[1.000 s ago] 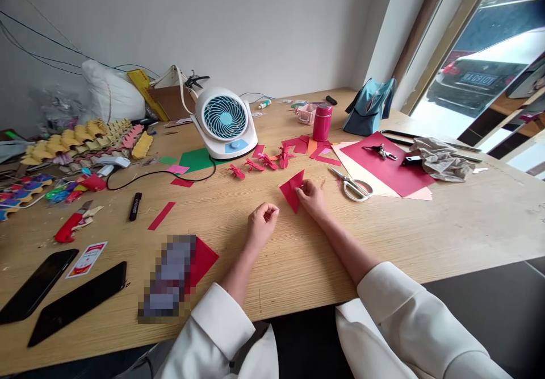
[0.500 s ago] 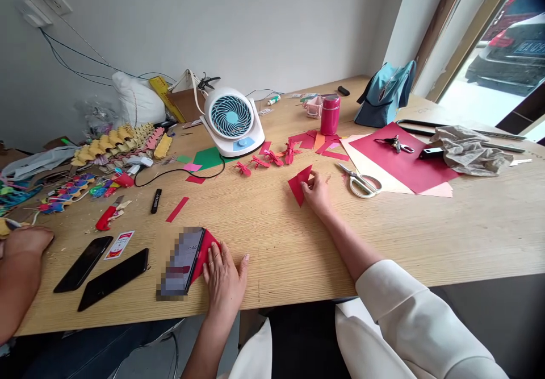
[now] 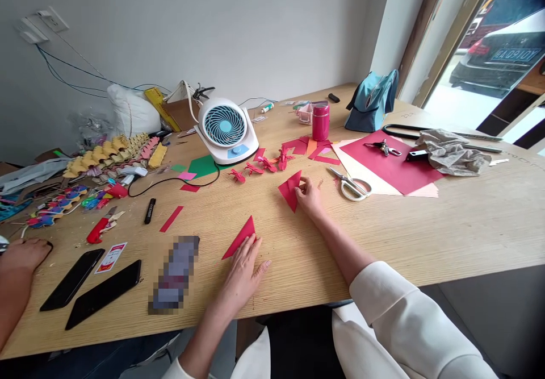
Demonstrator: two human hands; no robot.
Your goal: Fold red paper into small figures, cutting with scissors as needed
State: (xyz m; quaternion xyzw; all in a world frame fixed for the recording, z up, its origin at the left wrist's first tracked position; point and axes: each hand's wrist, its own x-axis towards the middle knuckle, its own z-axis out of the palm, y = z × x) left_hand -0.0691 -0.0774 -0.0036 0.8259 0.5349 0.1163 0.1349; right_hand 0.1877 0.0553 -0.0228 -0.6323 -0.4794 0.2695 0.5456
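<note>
A folded red paper triangle [image 3: 241, 238] lies flat on the wooden table, with the fingertips of my left hand [image 3: 243, 270] resting on its right side; the fingers are stretched out. Farther right, my right hand [image 3: 308, 198] pinches the right edge of a second folded red paper [image 3: 290, 191]. Several small folded red paper figures [image 3: 267, 165] stand in a row behind it. White-handled scissors [image 3: 352, 186] lie just right of my right hand, beside a large red sheet [image 3: 394, 166]. A loose red strip [image 3: 172, 219] is on the left.
A white fan [image 3: 227, 129] stands at the back, near a pink flask [image 3: 321, 122] and a blue bag [image 3: 372, 101]. Phones [image 3: 104, 294] lie at the front left, close to a marker [image 3: 150, 211] and a red knife [image 3: 99, 228]. Another person's hand [image 3: 25, 254] rests at the left edge.
My left hand has moved right, sliding the red triangle away from the phone it was partly under. My right hand keeps hold of its folded paper. The view has shifted slightly.
</note>
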